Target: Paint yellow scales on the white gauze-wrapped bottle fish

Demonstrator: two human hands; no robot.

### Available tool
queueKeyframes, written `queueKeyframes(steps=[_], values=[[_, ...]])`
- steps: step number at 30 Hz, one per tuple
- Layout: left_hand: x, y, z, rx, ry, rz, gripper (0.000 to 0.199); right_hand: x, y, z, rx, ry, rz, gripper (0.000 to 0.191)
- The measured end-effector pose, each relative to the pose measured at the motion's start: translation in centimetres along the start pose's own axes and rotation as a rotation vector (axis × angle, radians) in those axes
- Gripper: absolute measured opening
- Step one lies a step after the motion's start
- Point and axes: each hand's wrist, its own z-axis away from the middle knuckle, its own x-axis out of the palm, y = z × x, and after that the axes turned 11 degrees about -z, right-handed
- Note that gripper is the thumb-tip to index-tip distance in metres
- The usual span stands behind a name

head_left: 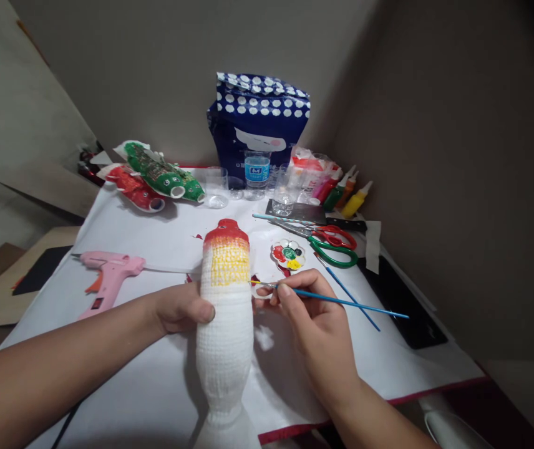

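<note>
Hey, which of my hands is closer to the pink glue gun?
Left. Your left hand is to the right of the pink glue gun; your right hand is farther right, beyond the partly painted piece.

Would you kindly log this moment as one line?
left hand: holds fish shape; right hand: holds paintbrush, yellow tip at shape's edge; shape: red end, yellow patch, white below; palette: right of shape

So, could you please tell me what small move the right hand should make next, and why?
Probably draw the held brush across the fish just below its yellow patch: the tip looks yellow, white shows beneath that patch, and the left hand holds the fish.
</note>
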Motion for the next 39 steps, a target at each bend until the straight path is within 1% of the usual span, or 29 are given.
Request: queueKeyframes(steps=[3, 7, 9, 12, 15, 18, 19, 21, 23, 26, 30, 35, 39], values=[[0.0, 0.0, 0.0, 0.0, 0.008, 0.007, 0.057, -0.4, 0.4, 0.0, -0.036, 0.022, 0.008, 0.015], [0.0, 0.0, 0.1, -0.037, 0.037, 0.005, 0.06, -1.3, 0.6, -0.1, -0.092, 0.074, 0.052, 0.012], [0.0, 0.0, 0.2, -0.047, 0.038, -0.007, 0.06, -1.9, 0.1, -0.2, -0.121, 0.08, 0.084, 0.012], [0.1, -0.1, 0.1, -0.044, 0.041, -0.016, 0.061, -2.8, -1.6, -1.1, -0.171, 0.052, 0.163, 0.011], [0.0, -0.2, 0.1, -0.056, 0.053, -0.005, 0.061, -3.8, -3.7, -3.1, -0.202, 0.007, 0.343, 0.013], [0.0, -0.2, 0.1, -0.068, 0.082, 0.014, 0.06, -5.2, -4.6, -5.8, -0.151, -0.103, 0.64, 0.014], [0.0, -0.2, 0.1, -0.068, 0.097, 0.018, 0.06, -5.7, -4.6, -6.6, -0.146, -0.118, 0.74, 0.014], [0.0, -0.2, 0.2, -0.07, 0.134, 0.019, 0.06, -6.7, -4.1, -7.8, -0.165, -0.093, 0.864, 0.014], [0.1, -0.3, 0.2, -0.079, 0.168, 0.017, 0.062, -7.5, -3.5, -8.5, -0.188, -0.059, 0.919, 0.014], [0.1, -0.5, 0.2, -0.099, 0.178, -0.008, 0.068, -8.1, -2.9, -8.8, -0.206, -0.048, 0.97, 0.014], [-0.2, -0.7, 0.2, -0.067, 0.154, -0.039, 0.069, -7.9, -2.7, -8.7, -0.19, -0.095, 1.015, 0.015], [-0.8, -1.0, 0.4, -0.044, 0.124, 0.039, 0.059, -7.8, -2.3, -8.6, -0.176, -0.147, 1.047, 0.012], [-1.2, -1.3, 0.5, -0.008, 0.07, 0.072, 0.057, -8.1, -2.2, -8.6, -0.192, -0.153, 1.049, 0.011]])
